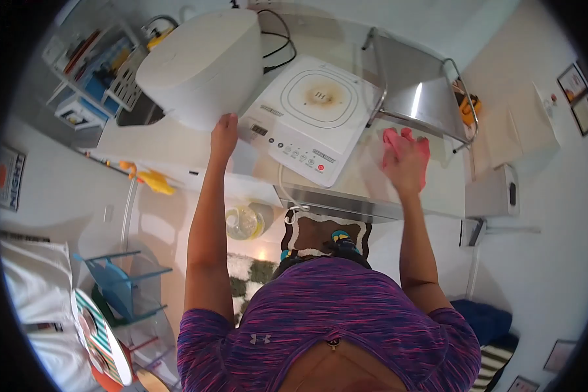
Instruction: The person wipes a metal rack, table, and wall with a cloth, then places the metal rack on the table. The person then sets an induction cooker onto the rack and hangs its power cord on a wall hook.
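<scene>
A pink cloth [392, 155] is bunched in my right hand [408, 166], over the light countertop [443, 186] to the right of the white induction cooktop [294, 140]. The cooktop has a brown stain at the centre of its ring and a control panel along its near side. My left hand [224, 136] is closed at the lower right edge of a large white appliance [199, 65], left of the cooktop; whether its fingers grip that edge is hard to make out.
A metal rack [415, 72] stands behind my right hand. Black cables [284, 49] lie behind the cooktop, and a white cord [281, 179] hangs over the front edge. At the left are a dark sink [140, 112] and a shelf [98, 72]. A patterned mat [307, 225] lies below.
</scene>
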